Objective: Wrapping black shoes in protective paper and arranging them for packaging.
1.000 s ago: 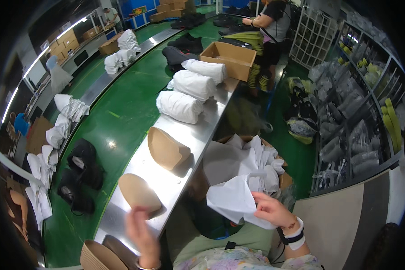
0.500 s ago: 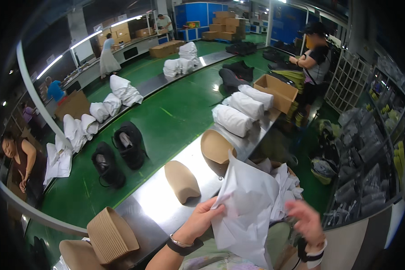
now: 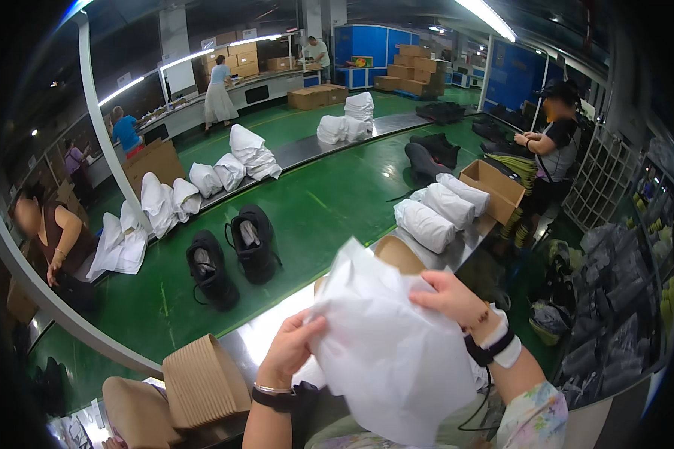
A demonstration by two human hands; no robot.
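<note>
A thin white sheet (image 3: pixel 393 344), maybe paper, hangs crumpled in front of me between both hands. My left hand (image 3: pixel 292 348) is closed on its left edge, thumb over the sheet. At its upper right edge my right hand (image 3: pixel 457 303) pinches it between thumb and fingers. Just behind the sheet, a curved brown cardboard piece (image 3: pixel 399 254) lies on the metal ledge (image 3: pixel 266 323), partly covered. Another such piece on the ledge is almost wholly hidden. Beyond stand two black shoes (image 3: pixel 253 247) on the green belt, with pale stuffing inside.
Stacked brown cardboard pieces (image 3: pixel 206 385) stand at the lower left. White wrapped bundles (image 3: pixel 424 224) and an open carton (image 3: pixel 494 191) sit farther along the ledge. White bundles (image 3: pixel 251 153) line the far side. A co-worker (image 3: pixel 554 142) stands at right, beside racks (image 3: pixel 614 299).
My right hand, apart from the sheet before, now grips its upper right edge. The sheet is raised and spread wider, covering the nearer cardboard piece. The view has shifted.
</note>
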